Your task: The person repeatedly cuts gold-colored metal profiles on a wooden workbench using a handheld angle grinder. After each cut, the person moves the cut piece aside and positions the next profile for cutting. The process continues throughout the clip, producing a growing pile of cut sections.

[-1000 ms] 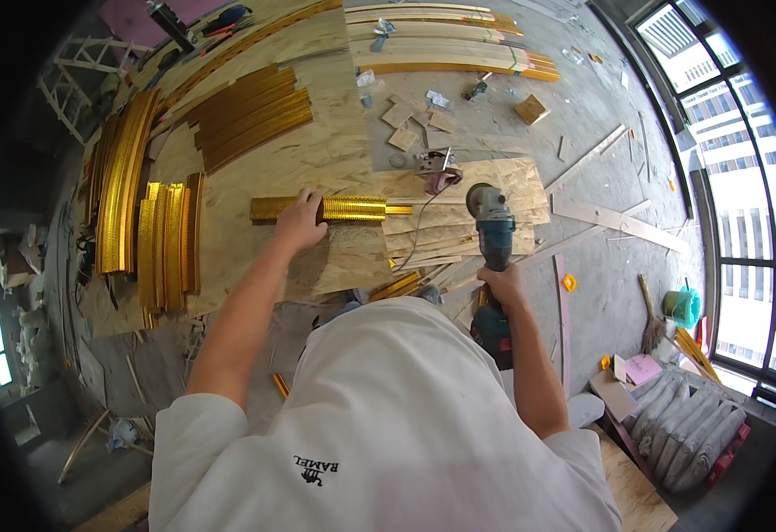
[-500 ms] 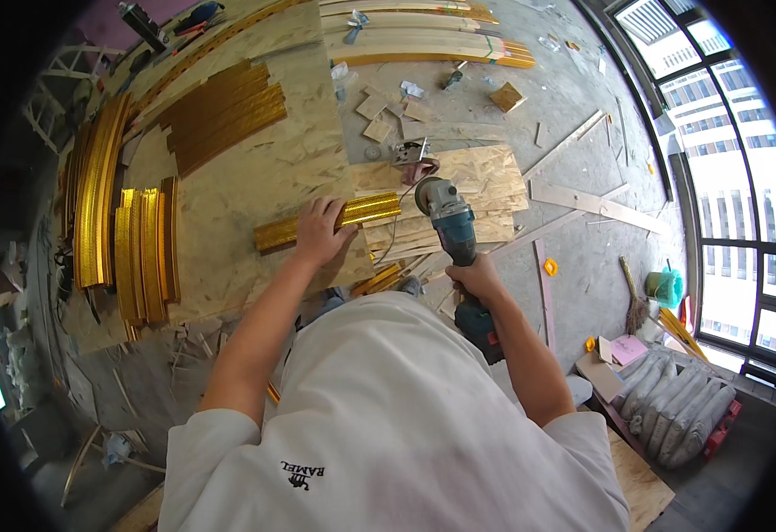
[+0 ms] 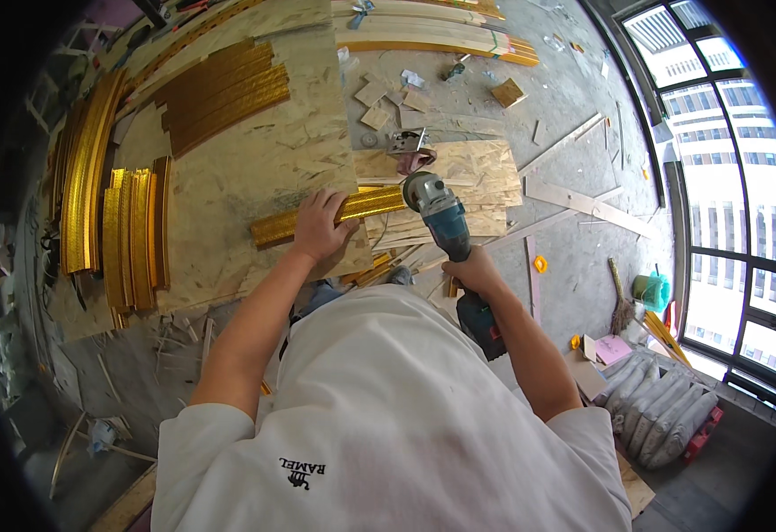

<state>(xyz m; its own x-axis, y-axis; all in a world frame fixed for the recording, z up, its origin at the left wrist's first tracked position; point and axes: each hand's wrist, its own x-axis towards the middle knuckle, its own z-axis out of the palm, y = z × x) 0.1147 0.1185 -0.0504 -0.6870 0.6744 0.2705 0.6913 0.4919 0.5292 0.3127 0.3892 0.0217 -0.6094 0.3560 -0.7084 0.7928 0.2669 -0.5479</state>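
My left hand is closed over a gold moulding strip, pressing it on the board tabletop. The strip's right end juts past the table edge. In my right hand is a blue-green angle grinder, gripped by its dark body. The grinder's disc end meets the strip's free end, or sits right beside it; actual contact is hard to make out. My fingertips under the strip are hidden.
Gold strips lie stacked at the table's left, with a row of brownish-gold pieces farther back. Beyond the right edge, a circular saw rests on boards. Wood offcuts and a broom are on the floor.
My right hand has brought the grinder slightly up and left, so its disc end is now at the strip's end. My left hand keeps its hold on the strip.
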